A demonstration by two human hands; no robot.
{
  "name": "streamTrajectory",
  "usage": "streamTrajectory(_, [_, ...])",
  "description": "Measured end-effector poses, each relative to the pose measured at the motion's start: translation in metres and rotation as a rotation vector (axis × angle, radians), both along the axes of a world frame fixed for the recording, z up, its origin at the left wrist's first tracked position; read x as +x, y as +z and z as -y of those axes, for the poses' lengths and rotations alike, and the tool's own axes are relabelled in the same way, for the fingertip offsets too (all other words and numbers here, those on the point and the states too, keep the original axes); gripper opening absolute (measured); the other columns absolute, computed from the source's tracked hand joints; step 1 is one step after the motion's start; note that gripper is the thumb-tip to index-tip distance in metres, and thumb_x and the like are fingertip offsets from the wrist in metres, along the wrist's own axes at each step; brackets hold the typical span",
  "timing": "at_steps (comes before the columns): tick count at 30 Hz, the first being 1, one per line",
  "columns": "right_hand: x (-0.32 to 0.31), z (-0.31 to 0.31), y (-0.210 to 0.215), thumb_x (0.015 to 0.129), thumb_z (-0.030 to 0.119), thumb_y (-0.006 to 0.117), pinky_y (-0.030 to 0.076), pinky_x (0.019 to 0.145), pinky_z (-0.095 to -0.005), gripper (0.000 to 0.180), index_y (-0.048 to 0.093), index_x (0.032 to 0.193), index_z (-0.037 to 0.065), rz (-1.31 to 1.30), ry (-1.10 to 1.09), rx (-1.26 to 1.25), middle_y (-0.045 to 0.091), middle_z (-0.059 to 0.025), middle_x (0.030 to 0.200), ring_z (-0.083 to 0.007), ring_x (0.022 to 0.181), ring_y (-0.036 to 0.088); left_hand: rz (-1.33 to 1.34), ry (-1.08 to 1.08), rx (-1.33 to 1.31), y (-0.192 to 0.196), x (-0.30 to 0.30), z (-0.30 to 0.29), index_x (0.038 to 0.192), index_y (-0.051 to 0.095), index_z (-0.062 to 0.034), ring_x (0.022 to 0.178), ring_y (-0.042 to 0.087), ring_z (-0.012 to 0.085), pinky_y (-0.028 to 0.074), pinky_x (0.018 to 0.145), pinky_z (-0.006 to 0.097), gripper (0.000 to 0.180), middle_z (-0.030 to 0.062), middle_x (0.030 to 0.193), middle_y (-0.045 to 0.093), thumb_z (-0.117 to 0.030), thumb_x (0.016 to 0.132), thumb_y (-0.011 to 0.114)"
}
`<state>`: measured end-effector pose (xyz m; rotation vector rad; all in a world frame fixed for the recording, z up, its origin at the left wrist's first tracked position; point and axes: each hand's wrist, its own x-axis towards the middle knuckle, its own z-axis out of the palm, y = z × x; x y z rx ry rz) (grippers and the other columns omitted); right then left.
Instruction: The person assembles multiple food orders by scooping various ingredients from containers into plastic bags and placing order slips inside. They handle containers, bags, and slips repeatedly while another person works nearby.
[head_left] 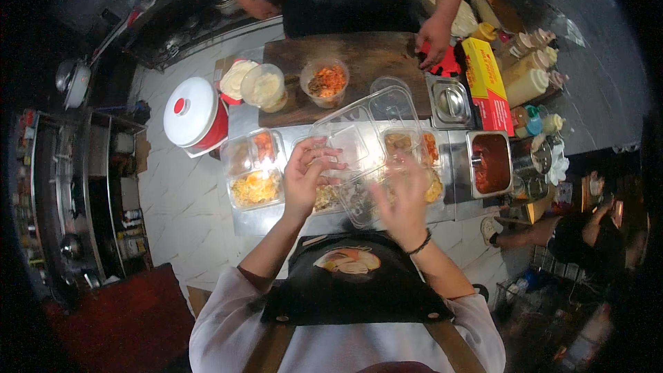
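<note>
My left hand (309,174) has its fingers curled at the left edge of a clear plastic lid (356,144), tilted above the steel counter. My right hand (406,200) is at the lid's right side, smeared by motion, so its grip is unclear. Glare and the see-through plastic blur where the lid ends and another clear piece below it begins. Under the lid, partly hidden, are food-filled trays with noodles or rice (327,199). Left of my left hand sits an uncovered compartment tray (282,186) holding yellow-topped food and orange-red pieces.
A wooden board (373,52) carries a tub of orange-red shredded food (327,81). At left stand a red-and-white cooler (190,114) and a creamy tub (265,88). Right are a lidded steel pan (452,103), sauce pan (490,166), yellow-red box (487,83) and squeeze bottles (530,90). Another person's hand (434,38) is opposite.
</note>
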<state>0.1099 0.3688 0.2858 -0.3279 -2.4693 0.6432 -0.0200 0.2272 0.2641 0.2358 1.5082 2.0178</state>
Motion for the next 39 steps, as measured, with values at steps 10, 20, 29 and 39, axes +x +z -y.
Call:
streamTrajectory(10, [0.02, -0.124, -0.132, 0.087, 0.01, 0.049, 0.046, 0.079, -0.0426, 0.04, 0.046, 0.127, 0.004, 0.249, -0.406, -0.242, 0.053, -0.0233, 0.11, -0.0387, 0.093, 0.056, -0.368, -0.305, -0.614, -0.124, -0.014, -0.11, 0.129, 0.04, -0.0005, 0.08, 0.065, 0.0256, 0.054, 0.063, 0.037, 0.05, 0.0206, 0.091, 0.063, -0.012, 0.083, 0.055])
streamTrajectory(20, [0.032, -0.153, -0.164, 0.079, 0.01, 0.054, 0.05, 0.072, -0.0438, 0.057, 0.04, 0.134, 0.016, 0.696, -0.564, -0.101, 0.051, -0.0206, 0.118, -0.0356, 0.091, 0.06, -0.748, -0.395, -0.923, -0.146, 0.009, -0.15, 0.127, 0.037, 0.0082, 0.085, 0.059, 0.0431, 0.048, 0.075, 0.048, 0.054, 0.0316, 0.097, 0.057, -0.012, 0.079, 0.054])
streamTrajectory(29, [0.047, -0.155, -0.193, 0.075, -0.002, 0.049, 0.046, 0.079, -0.0424, 0.059, 0.042, 0.132, 0.013, 0.416, -0.501, -0.473, 0.058, -0.0212, 0.101, -0.0366, 0.089, 0.057, -0.81, -0.348, -0.825, -0.171, 0.027, -0.144, 0.133, 0.03, 0.0066, 0.091, 0.058, 0.0407, 0.048, 0.077, 0.043, 0.063, 0.0289, 0.103, 0.056, -0.011, 0.078, 0.056])
streamTrajectory(39, [-0.013, -0.155, -0.18, 0.093, 0.042, 0.038, 0.011, 0.107, -0.0557, 0.05, 0.034, 0.139, 0.025, 0.62, -0.171, 0.067, 0.028, -0.0096, 0.145, -0.0314, 0.136, 0.019, -1.336, -0.529, -0.695, -0.147, 0.104, -0.125, 0.137, 0.025, 0.0059, 0.134, 0.022, 0.0361, 0.018, 0.107, 0.052, 0.077, 0.0234, 0.143, 0.024, -0.046, 0.085, 0.049])
